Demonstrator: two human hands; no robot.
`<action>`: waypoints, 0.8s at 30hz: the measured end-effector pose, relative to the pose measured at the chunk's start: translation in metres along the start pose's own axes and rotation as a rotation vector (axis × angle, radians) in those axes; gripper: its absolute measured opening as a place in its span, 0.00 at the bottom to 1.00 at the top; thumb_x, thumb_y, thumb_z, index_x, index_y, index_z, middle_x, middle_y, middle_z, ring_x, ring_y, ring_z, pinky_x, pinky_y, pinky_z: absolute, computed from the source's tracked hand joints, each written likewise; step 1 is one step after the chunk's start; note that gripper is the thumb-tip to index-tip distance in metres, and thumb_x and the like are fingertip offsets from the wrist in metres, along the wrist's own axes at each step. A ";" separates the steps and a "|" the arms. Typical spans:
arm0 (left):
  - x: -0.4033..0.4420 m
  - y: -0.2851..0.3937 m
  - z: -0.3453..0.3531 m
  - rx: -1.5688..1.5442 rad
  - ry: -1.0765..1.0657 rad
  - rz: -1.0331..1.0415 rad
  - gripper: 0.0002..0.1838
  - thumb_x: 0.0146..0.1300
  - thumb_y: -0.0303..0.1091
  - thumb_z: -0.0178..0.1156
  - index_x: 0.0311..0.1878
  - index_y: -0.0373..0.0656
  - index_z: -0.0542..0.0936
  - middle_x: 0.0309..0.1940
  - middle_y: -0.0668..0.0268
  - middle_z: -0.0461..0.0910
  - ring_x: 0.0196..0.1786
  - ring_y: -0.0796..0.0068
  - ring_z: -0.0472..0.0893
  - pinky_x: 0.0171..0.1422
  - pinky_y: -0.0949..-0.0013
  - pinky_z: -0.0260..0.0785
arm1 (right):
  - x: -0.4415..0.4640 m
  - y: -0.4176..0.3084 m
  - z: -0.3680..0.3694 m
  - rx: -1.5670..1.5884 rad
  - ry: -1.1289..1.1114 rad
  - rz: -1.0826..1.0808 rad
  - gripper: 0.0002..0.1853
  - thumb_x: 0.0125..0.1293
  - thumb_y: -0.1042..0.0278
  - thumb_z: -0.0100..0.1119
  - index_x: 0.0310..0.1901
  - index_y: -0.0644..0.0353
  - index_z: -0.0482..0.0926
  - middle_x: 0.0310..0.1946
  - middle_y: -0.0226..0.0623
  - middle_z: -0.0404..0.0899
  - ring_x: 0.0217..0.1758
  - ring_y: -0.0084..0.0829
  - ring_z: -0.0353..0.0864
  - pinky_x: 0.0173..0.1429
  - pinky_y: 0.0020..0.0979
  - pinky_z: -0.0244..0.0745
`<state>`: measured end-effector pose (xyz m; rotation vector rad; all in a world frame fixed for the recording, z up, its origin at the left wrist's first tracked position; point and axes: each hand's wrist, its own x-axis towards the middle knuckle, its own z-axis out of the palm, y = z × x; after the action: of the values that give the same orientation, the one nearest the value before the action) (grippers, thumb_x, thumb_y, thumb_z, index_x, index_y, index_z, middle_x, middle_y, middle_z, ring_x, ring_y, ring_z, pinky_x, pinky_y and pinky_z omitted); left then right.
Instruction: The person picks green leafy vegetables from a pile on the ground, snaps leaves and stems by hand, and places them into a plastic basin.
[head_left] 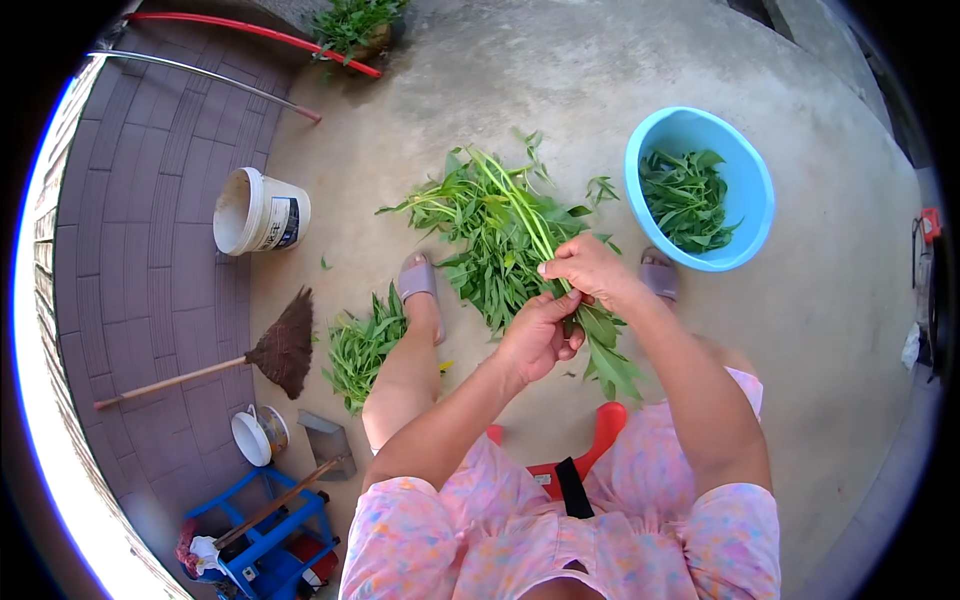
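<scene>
Long green stems with leaves point(606, 350) pass between my two hands, which are close together in front of me. My left hand point(540, 335) has its fingers wrapped round the stems from below. My right hand point(585, 268) pinches them just above, its thumb and fingers pressed together. Beyond my hands, a large pile of leafy stems point(490, 245) lies on the floor. A smaller green pile point(362, 350) is beside my foot on the left. The light blue basin point(745, 190) at the right holds picked leaves point(685, 200).
Along the tiled wall are a white bucket point(240, 215), a brown broom point(280, 345), a small white pail point(255, 437), a dustpan point(325, 445) and a blue frame point(285, 545). A red stool point(605, 430) is under me. A potted plant point(365, 30) stands at the top left.
</scene>
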<state>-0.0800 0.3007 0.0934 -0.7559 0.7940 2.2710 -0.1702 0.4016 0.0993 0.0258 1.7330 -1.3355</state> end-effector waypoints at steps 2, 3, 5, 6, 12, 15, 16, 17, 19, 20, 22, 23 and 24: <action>-0.001 0.007 0.000 0.149 0.028 -0.040 0.13 0.60 0.43 0.50 0.33 0.41 0.71 0.28 0.67 0.73 0.17 0.77 0.69 0.14 0.79 0.51 | 0.013 0.014 -0.003 0.055 0.016 -0.039 0.12 0.50 0.62 0.59 0.22 0.65 0.77 0.14 0.28 0.69 0.17 0.19 0.64 0.21 0.24 0.59; -0.002 0.013 0.001 0.460 0.094 -0.013 0.15 0.60 0.44 0.49 0.34 0.40 0.72 0.28 0.67 0.74 0.17 0.78 0.70 0.14 0.79 0.52 | 0.012 0.011 -0.003 0.077 0.065 -0.096 0.12 0.50 0.63 0.59 0.24 0.65 0.77 0.15 0.28 0.69 0.17 0.18 0.63 0.21 0.24 0.58; -0.008 0.030 0.003 0.965 0.204 0.096 0.17 0.60 0.44 0.50 0.38 0.37 0.74 0.29 0.66 0.76 0.19 0.79 0.71 0.19 0.78 0.60 | 0.007 0.004 -0.005 0.209 0.142 -0.074 0.11 0.48 0.65 0.59 0.21 0.66 0.76 0.13 0.29 0.69 0.15 0.18 0.64 0.19 0.22 0.57; -0.006 0.034 -0.007 0.963 0.202 0.095 0.17 0.60 0.44 0.50 0.38 0.37 0.74 0.29 0.66 0.76 0.19 0.79 0.71 0.19 0.78 0.60 | 0.008 0.003 -0.008 0.208 0.143 -0.072 0.11 0.48 0.65 0.59 0.21 0.66 0.76 0.13 0.29 0.69 0.15 0.18 0.64 0.19 0.22 0.57; 0.000 0.052 -0.019 1.423 0.491 0.960 0.12 0.50 0.27 0.54 0.40 0.41 0.74 0.34 0.61 0.76 0.36 0.60 0.74 0.40 0.65 0.68 | 0.006 0.003 -0.010 0.166 -0.020 0.049 0.12 0.51 0.63 0.58 0.17 0.61 0.72 0.10 0.28 0.66 0.10 0.19 0.62 0.13 0.22 0.52; 0.007 0.053 -0.017 1.796 0.385 1.331 0.14 0.47 0.21 0.56 0.41 0.39 0.74 0.33 0.63 0.76 0.32 0.71 0.75 0.35 0.72 0.68 | -0.002 -0.002 -0.005 0.196 -0.191 -0.012 0.15 0.51 0.59 0.57 0.16 0.60 0.71 0.10 0.28 0.66 0.08 0.20 0.61 0.11 0.22 0.52; 0.011 0.049 -0.021 1.676 0.307 1.263 0.13 0.48 0.21 0.55 0.40 0.40 0.74 0.32 0.63 0.76 0.31 0.72 0.75 0.36 0.72 0.68 | -0.003 -0.003 -0.004 0.196 -0.189 -0.011 0.15 0.51 0.59 0.57 0.16 0.60 0.71 0.10 0.28 0.66 0.08 0.20 0.61 0.11 0.22 0.52; 0.013 0.045 -0.024 1.555 0.229 1.194 0.13 0.49 0.20 0.54 0.40 0.40 0.74 0.31 0.63 0.76 0.30 0.73 0.75 0.36 0.72 0.68 | -0.004 -0.004 -0.004 0.164 -0.209 -0.004 0.15 0.52 0.58 0.56 0.17 0.61 0.72 0.10 0.29 0.67 0.08 0.20 0.62 0.11 0.22 0.54; 0.012 0.047 -0.029 1.418 0.187 1.034 0.14 0.48 0.18 0.51 0.40 0.40 0.75 0.31 0.62 0.77 0.31 0.70 0.75 0.37 0.72 0.68 | -0.008 -0.013 -0.006 0.127 -0.254 0.028 0.18 0.54 0.54 0.53 0.19 0.62 0.73 0.11 0.31 0.69 0.09 0.21 0.65 0.12 0.21 0.60; 0.012 0.048 -0.032 1.280 0.153 0.872 0.15 0.47 0.16 0.49 0.40 0.40 0.75 0.31 0.61 0.77 0.31 0.66 0.76 0.37 0.71 0.68 | -0.018 -0.018 -0.010 0.308 -0.278 0.093 0.20 0.55 0.51 0.52 0.22 0.63 0.74 0.11 0.31 0.70 0.09 0.20 0.66 0.12 0.20 0.60; 0.016 0.043 -0.031 1.094 0.140 0.939 0.12 0.51 0.18 0.50 0.38 0.39 0.77 0.27 0.64 0.78 0.27 0.75 0.75 0.32 0.77 0.66 | -0.009 -0.011 -0.013 0.505 -0.175 0.088 0.20 0.55 0.50 0.52 0.23 0.62 0.73 0.12 0.29 0.69 0.09 0.17 0.64 0.12 0.17 0.56; 0.015 0.044 -0.029 0.897 0.137 0.739 0.10 0.53 0.22 0.51 0.39 0.40 0.77 0.27 0.68 0.78 0.24 0.81 0.72 0.28 0.80 0.63 | -0.002 -0.003 -0.016 0.584 -0.155 0.074 0.19 0.55 0.50 0.52 0.23 0.62 0.72 0.12 0.28 0.68 0.10 0.16 0.63 0.12 0.16 0.54; 0.014 0.045 -0.027 0.698 0.133 0.540 0.09 0.56 0.26 0.52 0.40 0.40 0.77 0.27 0.71 0.78 0.22 0.86 0.69 0.23 0.83 0.60 | 0.001 -0.005 -0.021 0.628 -0.194 0.044 0.18 0.55 0.52 0.53 0.23 0.61 0.72 0.12 0.27 0.67 0.10 0.15 0.61 0.12 0.15 0.51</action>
<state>-0.1117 0.2582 0.0814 -0.3825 1.9031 2.1339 -0.1864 0.4154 0.1021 0.2761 1.0951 -1.7365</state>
